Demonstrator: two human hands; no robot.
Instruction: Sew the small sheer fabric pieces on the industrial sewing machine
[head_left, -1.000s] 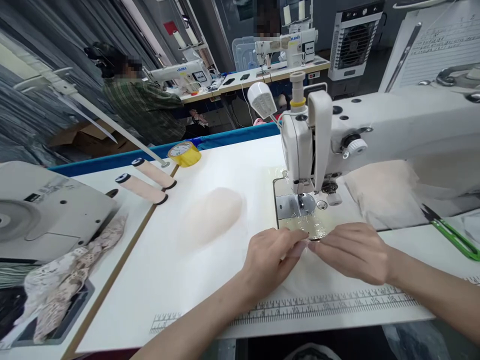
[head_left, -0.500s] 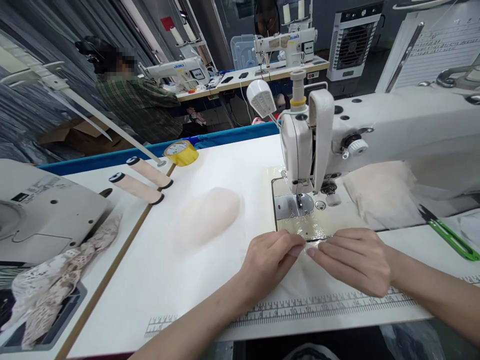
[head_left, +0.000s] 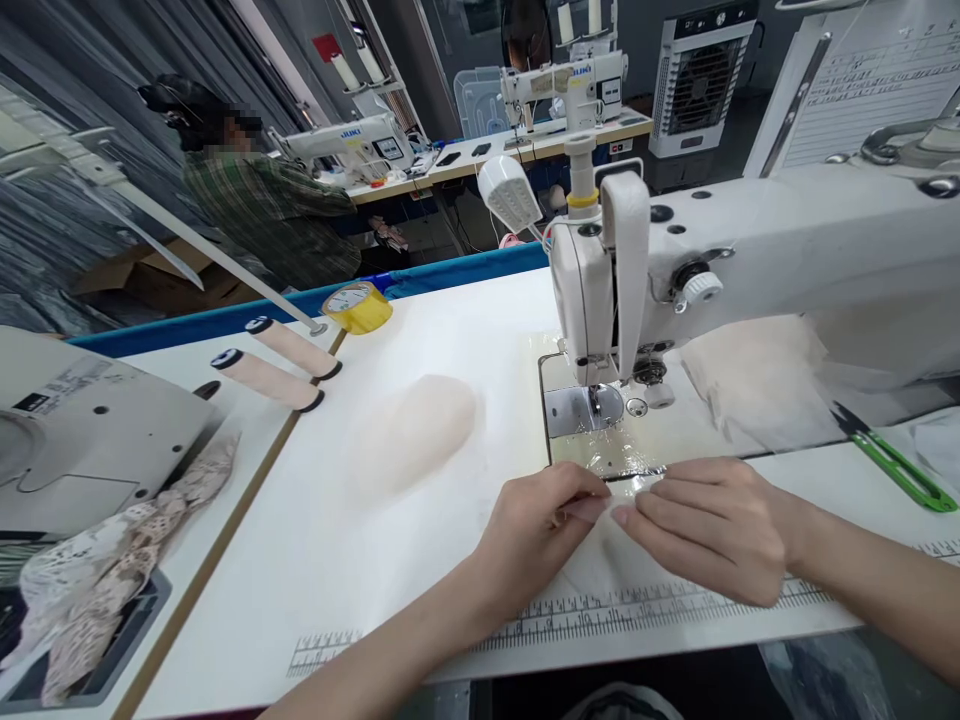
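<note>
In front of the sewing machine's needle plate (head_left: 577,410), my left hand (head_left: 544,520) and my right hand (head_left: 709,520) face each other, fingertips almost meeting. Both pinch a thin, sheer pale fabric (head_left: 611,535) whose edge spans the small gap between them. Much of it is hidden by my fingers. The presser foot (head_left: 595,402) of the white sewing machine (head_left: 600,290) is just beyond, with no fabric from my hands reaching under it. Left of my left hand, a sheer peach piece with a rounded end (head_left: 435,425) lies on the white table (head_left: 247,600).
Green thread snips (head_left: 896,468) and a peach fabric bundle (head_left: 757,375) lie right. Thread cones (head_left: 270,378), yellow tape (head_left: 358,307) and lace fabric (head_left: 142,540) are left. A printed ruler (head_left: 600,620) runs along the front edge. Across the room sits a person (head_left: 262,200).
My hands stay close together at the same place, with the left fingers slightly more curled around the fabric. The view has shifted a little.
</note>
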